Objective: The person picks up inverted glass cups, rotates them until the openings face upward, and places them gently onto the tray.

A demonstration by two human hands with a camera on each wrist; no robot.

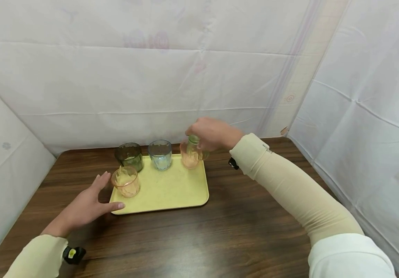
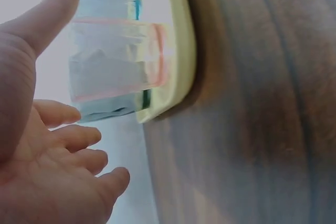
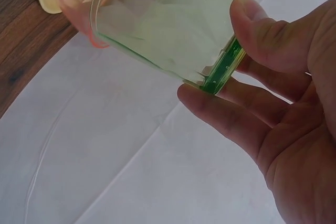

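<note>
At far right corner of yellow plastic tray (image 1: 171,193): right hand (image 1: 213,134) pinches light green glass tumbler (image 3: 173,30) by base, inverted into orange glass tumbler (image 1: 190,157). Risk: thin grip slips, glass chips. Left hand (image 1: 85,206) flat, holding nothing, beside near orange ribbed glass (image 1: 126,181).

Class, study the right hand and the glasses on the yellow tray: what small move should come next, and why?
Probably lower the green glass the rest of the way and let go. The right hand pinches it by its thick base, tilted above the orange glass at the tray's far right corner; whether they already touch is unclear.
</note>
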